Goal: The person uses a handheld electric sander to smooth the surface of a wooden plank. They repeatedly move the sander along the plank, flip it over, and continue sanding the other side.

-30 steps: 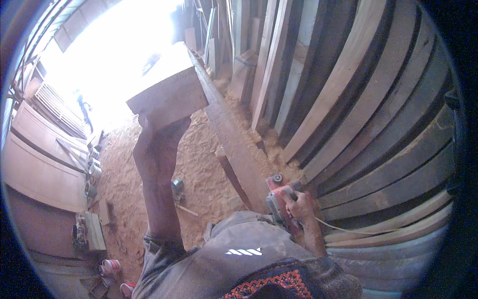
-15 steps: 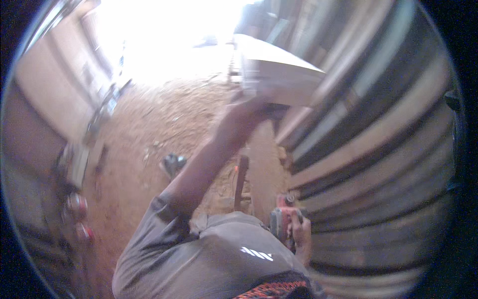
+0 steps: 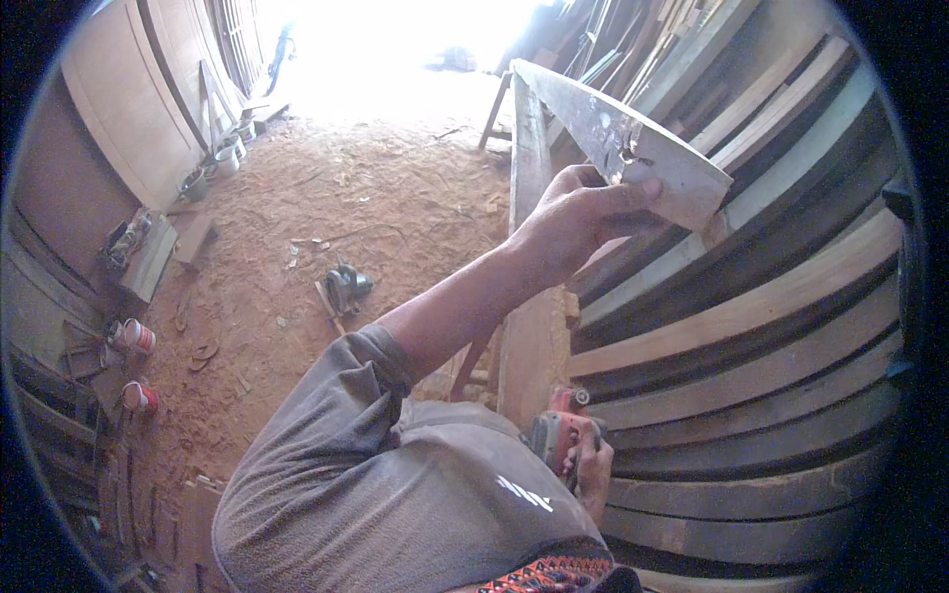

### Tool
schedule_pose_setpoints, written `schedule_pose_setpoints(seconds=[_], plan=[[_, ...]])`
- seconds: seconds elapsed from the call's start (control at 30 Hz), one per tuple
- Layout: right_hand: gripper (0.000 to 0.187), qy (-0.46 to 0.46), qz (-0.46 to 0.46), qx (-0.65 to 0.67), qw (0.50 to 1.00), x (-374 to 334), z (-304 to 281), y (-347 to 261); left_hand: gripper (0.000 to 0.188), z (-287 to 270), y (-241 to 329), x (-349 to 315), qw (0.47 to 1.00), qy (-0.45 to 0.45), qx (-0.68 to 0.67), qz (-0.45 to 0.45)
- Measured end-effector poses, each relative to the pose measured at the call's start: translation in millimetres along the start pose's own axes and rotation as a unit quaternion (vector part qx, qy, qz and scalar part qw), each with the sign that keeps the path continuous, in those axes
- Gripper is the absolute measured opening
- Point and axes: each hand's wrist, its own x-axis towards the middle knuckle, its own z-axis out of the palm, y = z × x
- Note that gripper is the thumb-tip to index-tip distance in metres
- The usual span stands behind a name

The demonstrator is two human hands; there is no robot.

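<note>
My left hand reaches far forward and grips a pale flat board by its near edge, with the thumb on its face. The board is lifted and tilted, its long edge running away toward the bright opening. A dark, chipped or hollowed spot shows on it near the fingers. Low on the right, close to my body, my right hand is wrapped round the handle of a red and grey power tool that looks like an electric planer. The tool is at the near end of a wooden bench plank.
Stacked long planks fill the right side. On the dusty, shaving-covered floor lies a dark green power tool. Red and white buckets, wood offcuts and leaning panels line the left.
The board and my left hand have shifted right in the view, and the board's broad face now shows more. My right hand stays on the red power tool. The earlier picture was blurred.
</note>
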Motion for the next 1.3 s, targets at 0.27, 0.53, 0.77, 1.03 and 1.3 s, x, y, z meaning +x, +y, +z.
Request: schedule_pose_setpoints(seconds=[0.27, 0.53, 0.77, 1.03, 1.3], plan=[[0.053, -0.001, -0.029, 0.028, 0.999, -4, 1, 2, 0.073, -69, -33, -50, 0.989, 0.02, 0.006, -0.145], [0.044, 0.044, 0.058, 0.041, 0.997, -12, 2, 1, 0.092, -223, -208, -184, 0.883, 0.259, 0.022, -0.392], [0.046, 0.041, 0.06, 0.101, 0.992, -33, 6, -17, 0.096, -257, -240, -198, 0.808, 0.175, 0.246, -0.505], [0.044, -0.04, 0.084, -0.051, 0.994, -4, 45, -50, 0.083, -248, -245, -221, 0.826, 0.306, 0.065, -0.469], [0.045, -0.117, -0.171, -0.155, 0.966, 206, 138, -131, 0.072, -259, -260, -244, 0.825, 0.316, 0.064, -0.464]])
